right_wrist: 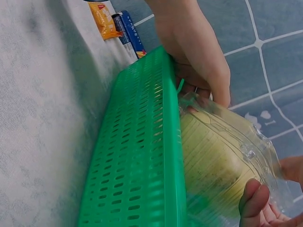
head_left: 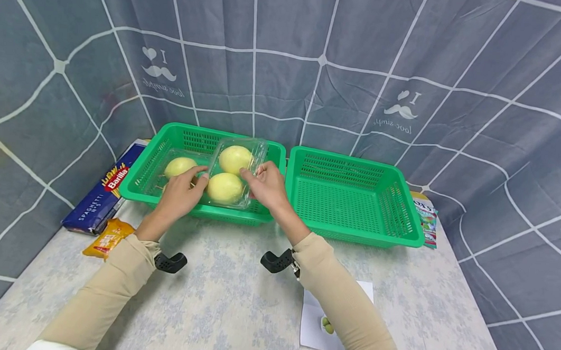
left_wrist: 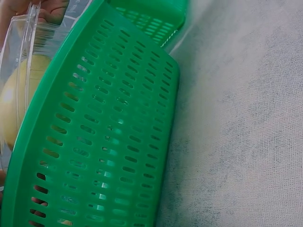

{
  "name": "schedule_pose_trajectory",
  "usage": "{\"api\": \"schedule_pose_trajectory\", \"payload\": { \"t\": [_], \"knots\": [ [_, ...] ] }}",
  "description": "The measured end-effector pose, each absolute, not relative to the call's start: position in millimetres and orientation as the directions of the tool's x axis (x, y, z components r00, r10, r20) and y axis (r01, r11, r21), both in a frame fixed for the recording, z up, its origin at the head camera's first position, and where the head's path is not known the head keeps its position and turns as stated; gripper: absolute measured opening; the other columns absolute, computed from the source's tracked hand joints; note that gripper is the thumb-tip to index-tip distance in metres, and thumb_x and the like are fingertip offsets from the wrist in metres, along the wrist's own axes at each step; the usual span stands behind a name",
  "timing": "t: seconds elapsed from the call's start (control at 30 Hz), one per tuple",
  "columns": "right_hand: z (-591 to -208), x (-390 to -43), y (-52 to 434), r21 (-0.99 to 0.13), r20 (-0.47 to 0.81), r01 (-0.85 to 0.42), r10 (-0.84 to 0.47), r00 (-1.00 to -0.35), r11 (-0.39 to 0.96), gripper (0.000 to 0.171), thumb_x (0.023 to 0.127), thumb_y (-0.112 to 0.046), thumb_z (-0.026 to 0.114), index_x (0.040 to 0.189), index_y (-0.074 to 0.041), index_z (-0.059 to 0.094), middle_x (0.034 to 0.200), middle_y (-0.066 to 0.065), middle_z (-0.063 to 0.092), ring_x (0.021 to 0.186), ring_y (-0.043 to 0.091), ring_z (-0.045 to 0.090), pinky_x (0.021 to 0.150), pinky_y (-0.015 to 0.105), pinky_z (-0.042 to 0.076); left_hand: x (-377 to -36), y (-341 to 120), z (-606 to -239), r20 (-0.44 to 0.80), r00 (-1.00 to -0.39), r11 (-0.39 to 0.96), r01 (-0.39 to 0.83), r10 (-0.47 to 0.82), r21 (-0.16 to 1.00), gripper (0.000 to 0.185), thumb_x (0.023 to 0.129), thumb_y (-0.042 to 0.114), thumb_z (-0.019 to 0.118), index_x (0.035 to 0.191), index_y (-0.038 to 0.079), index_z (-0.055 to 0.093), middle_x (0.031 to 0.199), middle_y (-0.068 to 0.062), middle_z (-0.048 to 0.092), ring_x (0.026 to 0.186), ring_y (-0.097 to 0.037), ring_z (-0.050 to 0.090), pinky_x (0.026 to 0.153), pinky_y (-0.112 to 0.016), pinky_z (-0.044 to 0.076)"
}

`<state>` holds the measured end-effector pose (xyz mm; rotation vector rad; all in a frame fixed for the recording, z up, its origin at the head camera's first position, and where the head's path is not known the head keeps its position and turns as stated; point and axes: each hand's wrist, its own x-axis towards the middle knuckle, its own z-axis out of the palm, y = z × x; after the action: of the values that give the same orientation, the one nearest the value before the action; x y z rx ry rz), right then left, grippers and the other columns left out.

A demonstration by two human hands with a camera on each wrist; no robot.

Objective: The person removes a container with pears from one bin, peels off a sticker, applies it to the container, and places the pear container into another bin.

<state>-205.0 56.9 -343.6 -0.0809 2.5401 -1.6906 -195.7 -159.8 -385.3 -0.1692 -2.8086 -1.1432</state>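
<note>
A clear plastic clamshell box (head_left: 235, 171) holding two yellow fruits (head_left: 225, 187) is tilted over the left green basket (head_left: 140, 175). My left hand (head_left: 195, 181) grips the box's left edge and my right hand (head_left: 253, 177) grips its right edge. A third yellow fruit (head_left: 179, 166) lies in the basket behind my left hand, apparently in another clear box. In the right wrist view the box (right_wrist: 236, 142) with a fruit (right_wrist: 213, 165) sits above the basket wall (right_wrist: 142, 156), with my right fingertips (right_wrist: 253, 201) on it. The left wrist view shows the basket wall (left_wrist: 104, 132) and the box (left_wrist: 21, 75).
A second green basket (head_left: 350, 200) stands to the right with nothing in it. A blue Barilla spaghetti box (head_left: 103, 192) and an orange packet (head_left: 108, 237) lie at the left. A colourful packet (head_left: 427, 222) lies far right and a paper sheet (head_left: 318, 319) near me. A grey curtain hangs behind.
</note>
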Motion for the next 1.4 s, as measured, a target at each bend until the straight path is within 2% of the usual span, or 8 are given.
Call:
{"api": "schedule_pose_trajectory", "payload": {
  "t": [0.13,0.23,0.33,0.4,0.5,0.73,1.23,1.4],
  "knots": [
    [-344,-205,59,-0.923,-0.042,0.001,-0.098,-0.994,0.386,0.031,0.096,-0.037,0.067,0.094,-0.014,0.045,0.075,0.001,0.054,0.072,0.041,0.07,0.057,0.03,0.051,-197,-160,-385,0.117,-0.991,0.702,0.131,0.069,0.7,0.052,0.107,0.039,0.037,0.148,0.01,0.05,0.103,-0.019,0.07,0.093,-0.032,0.065,0.062,-0.031,0.043],
    [-343,-204,61,-0.934,-0.041,0.0,-0.107,-0.993,0.357,0.031,0.096,-0.036,0.067,0.094,-0.014,0.045,0.071,0.001,0.052,0.068,0.04,0.067,0.056,0.027,0.05,-197,-161,-386,0.128,-0.989,0.664,0.143,0.071,0.734,0.051,0.108,0.039,0.038,0.147,0.009,0.051,0.1,-0.019,0.07,0.088,-0.03,0.064,0.061,-0.031,0.043],
    [-341,-203,63,-0.954,-0.05,0.013,-0.119,-0.992,0.299,0.03,0.096,-0.032,0.068,0.093,-0.014,0.044,0.064,0.0,0.051,0.058,0.029,0.062,0.056,0.026,0.051,-198,-163,-388,0.182,-0.981,0.609,0.182,0.063,0.772,0.048,0.108,0.037,0.04,0.144,0.007,0.055,0.09,-0.017,0.068,0.075,-0.022,0.061,0.058,-0.03,0.043],
    [-339,-203,64,-0.964,-0.06,0.025,-0.125,-0.99,0.265,0.03,0.096,-0.031,0.068,0.092,-0.014,0.043,0.059,-0.001,0.05,0.053,0.02,0.057,0.056,0.025,0.05,-197,-164,-388,0.212,-0.976,0.566,0.205,0.055,0.798,0.047,0.108,0.036,0.041,0.142,0.007,0.057,0.081,-0.012,0.065,0.068,-0.015,0.058,0.056,-0.03,0.042],
    [-336,-201,64,-0.971,-0.071,0.037,-0.139,-0.988,0.238,0.03,0.096,-0.03,0.068,0.091,-0.015,0.043,0.057,-0.001,0.049,0.051,0.014,0.053,0.056,0.025,0.049,-195,-166,-386,0.198,-0.98,0.486,0.19,0.035,0.853,0.046,0.108,0.037,0.042,0.142,0.009,0.057,0.073,-0.001,0.058,0.062,-0.009,0.053,0.057,-0.028,0.042],
    [-331,-200,64,-0.971,-0.049,0.01,-0.159,-0.986,0.239,0.03,0.095,-0.032,0.068,0.093,-0.015,0.043,0.059,-0.001,0.049,0.053,0.019,0.053,0.055,0.026,0.048,-189,-166,-374,0.031,-1.0,0.298,0.031,0.004,0.954,0.05,0.109,0.038,0.039,0.149,0.01,0.049,0.071,0.011,0.052,0.066,-0.007,0.048,0.063,-0.025,0.044],
    [-333,-199,70,-0.973,-0.059,0.018,-0.174,-0.983,0.229,0.032,0.096,-0.034,0.067,0.092,-0.015,0.042,0.056,-0.002,0.048,0.051,0.014,0.051,0.055,0.025,0.046,-188,-167,-370,-0.04,-0.999,0.253,-0.03,0.034,0.967,0.052,0.107,0.035,0.042,0.153,0.01,0.043,0.074,0.017,0.055,0.074,-0.002,0.056,0.07,-0.019,0.051],
    [-333,-199,72,-0.976,-0.056,0.017,-0.173,-0.983,0.219,0.033,0.095,-0.035,0.068,0.092,-0.015,0.042,0.057,-0.002,0.049,0.051,0.013,0.051,0.054,0.024,0.046,-188,-166,-370,-0.042,-0.998,0.231,-0.03,0.048,0.972,0.052,0.107,0.032,0.043,0.153,0.009,0.043,0.072,0.017,0.054,0.072,-0.002,0.054,0.068,-0.02,0.049]
  ]
}}
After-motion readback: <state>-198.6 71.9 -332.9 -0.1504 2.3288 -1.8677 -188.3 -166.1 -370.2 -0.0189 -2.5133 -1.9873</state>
